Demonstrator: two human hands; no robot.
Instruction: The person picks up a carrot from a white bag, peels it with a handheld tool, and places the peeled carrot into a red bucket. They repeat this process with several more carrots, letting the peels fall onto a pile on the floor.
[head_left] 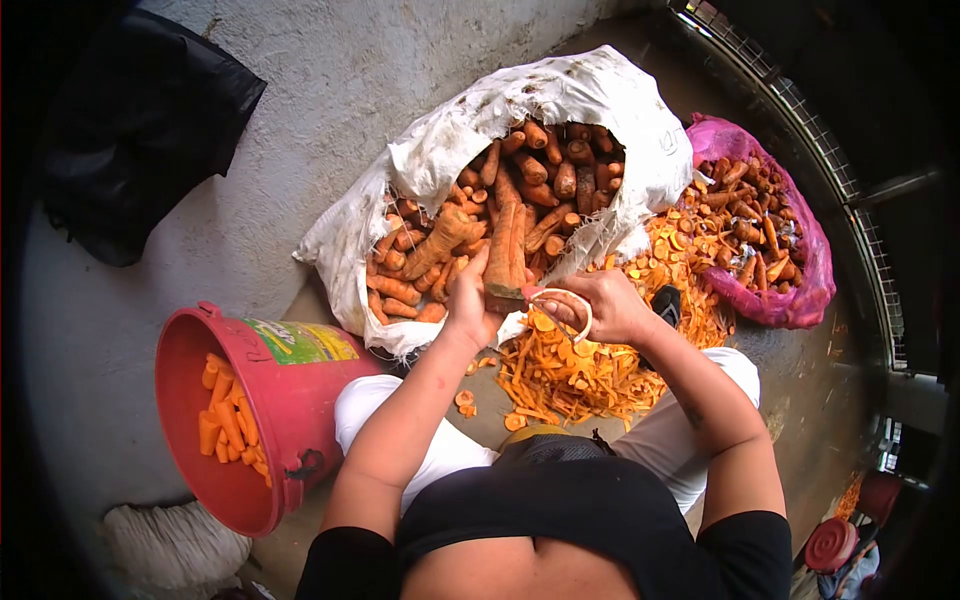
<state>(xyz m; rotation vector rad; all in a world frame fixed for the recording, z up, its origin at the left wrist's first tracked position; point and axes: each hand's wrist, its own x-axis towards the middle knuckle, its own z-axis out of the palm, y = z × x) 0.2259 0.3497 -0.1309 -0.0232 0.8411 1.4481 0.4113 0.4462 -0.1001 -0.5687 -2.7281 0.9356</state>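
My left hand (pixel 472 308) is wrapped round a thick carrot (pixel 509 245), partly peeled with brighter orange strips along its length. Its near end points towards me. My right hand (pixel 612 304) is closed on a peeler (pixel 586 318) with a pale looped handle and a pink part that meets the carrot's near end. The blade is too small to make out. Just beyond both hands lies an open white sack (pixel 440 150) full of unpeeled carrots (pixel 535 170). Below them a heap of orange peelings and cut ends (pixel 575 375) covers the floor.
To the left, a tilted red bucket (pixel 185 400) holds peeled carrots (pixel 232 420). A pink sack (pixel 815 270) of carrots and scraps stands at the right. A black bag (pixel 140 130) hangs against the wall, and a pale sack (pixel 175 545) lies below the bucket.
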